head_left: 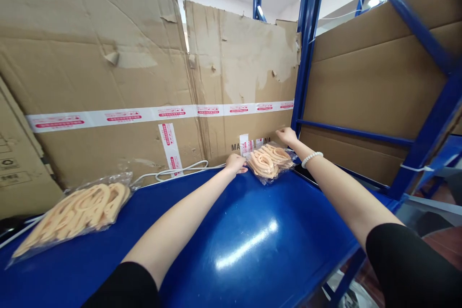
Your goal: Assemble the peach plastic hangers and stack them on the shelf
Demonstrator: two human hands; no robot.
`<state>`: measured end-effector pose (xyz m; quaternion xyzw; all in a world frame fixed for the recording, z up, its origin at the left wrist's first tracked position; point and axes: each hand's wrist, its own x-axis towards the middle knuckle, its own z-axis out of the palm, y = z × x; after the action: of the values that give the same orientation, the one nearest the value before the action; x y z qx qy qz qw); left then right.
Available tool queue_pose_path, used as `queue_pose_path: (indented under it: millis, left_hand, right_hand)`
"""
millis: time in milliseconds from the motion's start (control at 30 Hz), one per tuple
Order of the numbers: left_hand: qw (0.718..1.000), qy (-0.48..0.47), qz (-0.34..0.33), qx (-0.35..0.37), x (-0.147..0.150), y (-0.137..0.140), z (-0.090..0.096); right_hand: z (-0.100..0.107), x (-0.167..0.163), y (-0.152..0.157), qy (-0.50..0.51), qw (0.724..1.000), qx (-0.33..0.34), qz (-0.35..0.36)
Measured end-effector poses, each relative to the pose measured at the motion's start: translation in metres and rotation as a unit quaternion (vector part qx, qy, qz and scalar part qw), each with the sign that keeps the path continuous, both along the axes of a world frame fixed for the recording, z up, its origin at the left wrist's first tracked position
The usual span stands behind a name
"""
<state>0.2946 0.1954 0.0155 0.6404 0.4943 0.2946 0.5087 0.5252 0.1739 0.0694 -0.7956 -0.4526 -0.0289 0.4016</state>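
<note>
The fingers of the left hand are resting bent and close together at the left edge of the small bag; I cannot tell whether they are pinching its film. The fingers of the right hand are bending inward just above the bag's far right side, and I cannot tell whether they are gripping any film either. The small bag is lying on the desk between the hands: right of the left fingers, below and slightly left of the right hand. Its longer side is running roughly left to right, and the left hand seems to be the nearer one. A bracelet is circling the right wrist, and a dark flat object is lying under that forearm. Farther out, a cable is looping along the desk's back edge, and a large bag is lying well apart at the left. Behind, cardboard is showing "MA" and "NA", the letters between being hidden; the red print on the tape is appearing too small to read. A carton at far left is bearing a recycling mark.
</note>
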Motion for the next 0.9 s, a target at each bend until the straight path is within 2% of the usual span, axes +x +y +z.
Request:
queue_pose_path:
  millis: [100,200,267,333,367,433,467,567,667,767,900]
  left_hand:
    - [0.999,0.015,-0.005,0.048,-0.027,-0.008,0.004]
    - [0.991,0.036,-0.019,0.125,-0.065,-0.021,0.004]
    - [0.981,0.059,-0.036,0.181,-0.097,-0.034,0.003]
    - [0.969,0.089,-0.038,0.229,-0.131,-0.047,0.002]
    - [0.962,0.106,-0.031,0.25,-0.15,-0.054,0.002]
    - [0.948,0.143,-0.003,0.283,-0.189,-0.066,0.004]
    - [0.941,0.162,0.017,0.296,-0.211,-0.071,0.005]
    - [0.917,0.219,0.1,0.319,-0.278,-0.084,0.01]
    - [0.887,0.267,0.197,0.32,-0.343,-0.092,0.011]
    - [0.854,0.296,0.3,0.305,-0.393,-0.091,0.005]
    - [0.829,0.318,0.377,0.263,-0.426,-0.075,-0.01]
  right_hand:
    - [0.001,-0.013,-0.012,0.009,0.996,0.09,-0.005]
    - [-0.004,-0.045,-0.027,0.02,0.986,0.163,0.025]
    - [-0.009,-0.078,-0.037,0.052,0.967,0.231,0.092]
    - [-0.012,-0.116,-0.049,0.118,0.933,0.27,0.206]
    - [-0.014,-0.137,-0.055,0.164,0.913,0.246,0.28]
    - [-0.016,-0.18,-0.067,0.255,0.862,0.135,0.416]
    - [-0.017,-0.201,-0.072,0.289,0.835,0.083,0.461]
    - [-0.024,-0.262,-0.086,0.334,0.771,-0.028,0.541]
    - [-0.034,-0.316,-0.092,0.35,0.718,-0.103,0.592]
    - [-0.044,-0.362,-0.086,0.388,0.703,-0.149,0.577]
    - [-0.052,-0.409,-0.056,0.43,0.732,-0.151,0.506]
